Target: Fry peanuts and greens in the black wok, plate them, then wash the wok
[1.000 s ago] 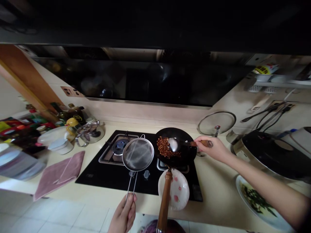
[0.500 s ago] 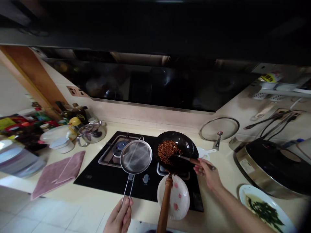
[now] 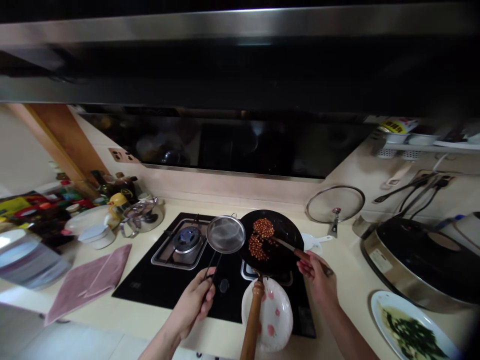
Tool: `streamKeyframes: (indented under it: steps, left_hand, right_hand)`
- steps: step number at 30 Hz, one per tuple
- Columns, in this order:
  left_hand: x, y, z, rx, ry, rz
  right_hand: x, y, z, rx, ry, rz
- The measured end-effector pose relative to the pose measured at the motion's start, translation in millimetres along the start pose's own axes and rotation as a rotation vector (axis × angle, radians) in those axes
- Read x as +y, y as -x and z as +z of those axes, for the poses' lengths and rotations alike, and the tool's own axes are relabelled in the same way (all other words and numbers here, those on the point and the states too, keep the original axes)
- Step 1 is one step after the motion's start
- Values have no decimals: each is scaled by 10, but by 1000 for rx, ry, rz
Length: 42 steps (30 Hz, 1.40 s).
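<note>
My left hand (image 3: 198, 300) is closed round the wire handle of a round mesh strainer (image 3: 225, 234), which hangs over the hob beside the wok's left rim. In my right hand (image 3: 318, 275) is the wooden handle of a metal spatula (image 3: 285, 244). Its front end is down in the black wok (image 3: 287, 227), among reddish-brown peanuts (image 3: 263, 228); the blade's tip is hard to make out. The nuts lie in two clumps on the wok's left side. Toward the front edge points the wok's wooden handle (image 3: 253, 320), above a strawberry-patterned plate (image 3: 275, 315).
Left burner (image 3: 187, 240), pink cloth (image 3: 90, 282), steel pot (image 3: 144, 217) and bottles stand on the left. A glass lid (image 3: 335, 204) leans on the back wall. At right are a large covered cooker (image 3: 423, 260) and a plate of greens (image 3: 408, 325).
My left hand and the strainer have moved right and forward, closer to the wok. The peanuts, in one heap before, are now parted into two clumps. The view has tilted up slightly.
</note>
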<state>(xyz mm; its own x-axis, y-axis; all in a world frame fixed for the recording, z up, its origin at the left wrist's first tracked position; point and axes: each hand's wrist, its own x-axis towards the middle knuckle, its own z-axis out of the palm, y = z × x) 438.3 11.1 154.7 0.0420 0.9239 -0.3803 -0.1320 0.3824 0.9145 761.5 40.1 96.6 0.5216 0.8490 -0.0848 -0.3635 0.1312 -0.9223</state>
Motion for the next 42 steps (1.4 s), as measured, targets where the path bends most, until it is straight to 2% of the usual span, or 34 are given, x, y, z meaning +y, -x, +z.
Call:
streamKeyframes:
  steps: [3,7,9,12,15,18,20,22,25,28,31,33,36,39,42]
  left_hand:
    - [45,-139,133,-29,-59,20]
    - [-37,-416,451,-160,28,-51]
    - [-100,-544,625,-225,77,-86]
    - [-176,-642,801,-293,140,-91]
    - [-213,-636,826,-316,175,-84]
    - [-222,-608,750,-306,182,-88]
    - [-224,-600,688,-291,180,-93]
    - [-226,-594,634,-277,175,-94]
    - [-221,-569,572,-270,169,-81]
    - [-191,-529,526,-273,166,-62]
    - [-140,-505,486,-274,165,-46]
    - [-106,-502,457,-272,168,-36]
    - [-69,-504,411,-269,169,-30]
    - [-45,-502,374,-276,165,-23]
    - [-20,-499,351,-278,159,-19]
  right_hand:
    - [-280,22,-54,-9,56,-47]
    - [-540,121,-89,-44,151,-119]
    - [-541,221,-90,-60,202,-153]
    - [-402,404,-124,-103,294,-238]
    - [-265,537,-226,-235,454,-434]
    - [-299,548,-347,-368,616,-675]
    - [-399,473,-411,-386,679,-793]
    - [-485,338,-458,-360,736,-829]
    - [-452,93,-483,-252,766,-733]
    - [-230,-57,-396,-151,655,-547]
    - [-45,-57,-217,-135,459,-354]
    - [-65,-29,-126,-175,392,-268]
    - [-375,-49,-92,-270,455,-236]
    - [-899,-162,-73,-326,646,-254]
    - [-1346,-298,52,-332,810,-159]
